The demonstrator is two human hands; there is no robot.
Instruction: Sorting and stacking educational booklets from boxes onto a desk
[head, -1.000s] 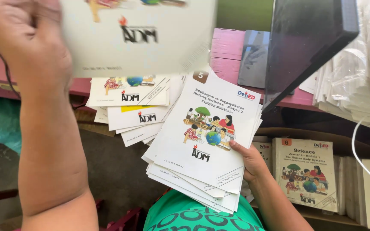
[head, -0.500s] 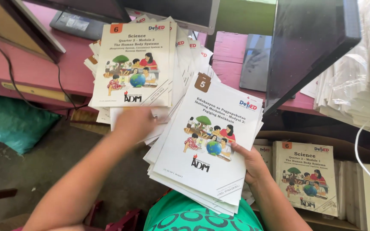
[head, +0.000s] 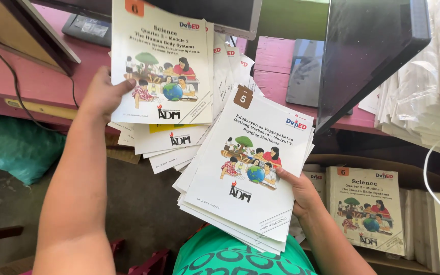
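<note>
The left hand [head: 103, 97] held a white science booklet [head: 163, 66] by its left edge, thumb over the cover, the grip closed on it; the booklet had an orange tab at its top, dark printed headings, and a colour drawing of children gathered round a globe beneath a tree; it sat on top of a fanned stack of similar white booklets [head: 179, 142], whose lower edges spread out below and to the right of it; whether the hand pinched only the top booklet or several could not quite be told. The right hand [head: 301, 191] gripped a second stack of booklets [head: 245, 168] at its right edge, thumb pressed on the top cover, fingers hidden beneath; that top cover was white with a brown tab, a similar drawing of children and a globe, and the stack lay tilted, overlapping the fanned one. Both stacks were held above a pink worktop [head: 31, 76], near the dark monitor [head: 373, 51] at upper right; another science booklet [head: 365, 209] lay in an open cardboard box [head: 413, 175] just beside the right wrist; a green patterned garment [head: 220, 254] showed below.
</note>
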